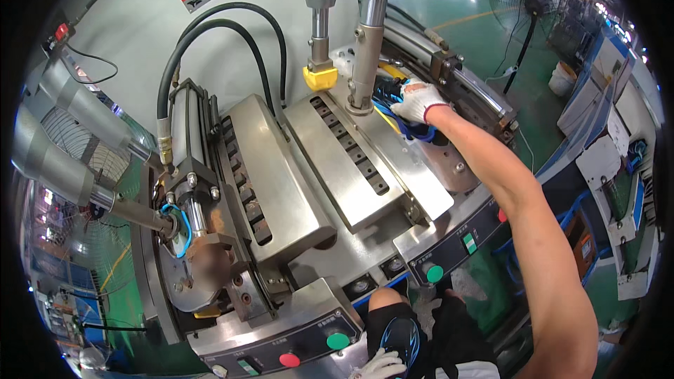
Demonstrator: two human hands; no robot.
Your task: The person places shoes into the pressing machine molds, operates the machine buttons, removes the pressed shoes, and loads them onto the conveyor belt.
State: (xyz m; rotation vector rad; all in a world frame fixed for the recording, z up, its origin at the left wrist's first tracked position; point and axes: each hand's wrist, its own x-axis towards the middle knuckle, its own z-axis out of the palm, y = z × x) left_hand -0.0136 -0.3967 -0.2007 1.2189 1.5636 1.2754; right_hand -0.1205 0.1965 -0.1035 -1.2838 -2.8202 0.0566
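My right hand (419,103), in a white knit glove, is closed over a black and blue shoe (390,88) at the right station of a metal press. Much of that shoe is hidden by the hand and a steel post. Blue bands (415,130) hang just below the glove. At the lower edge, my left hand (381,366), also in a white glove, grips a second black shoe with blue lines (401,339) over my lap. Part of the left hand is cut off by the frame.
A yellow-tipped press rod (320,78) hangs left of the right hand. Slotted steel covers (344,161) fill the machine's middle. Green buttons (338,341) and a red button (289,360) line the front panels. A fan (531,5) stands behind right; a workbench (611,126) stands at right.
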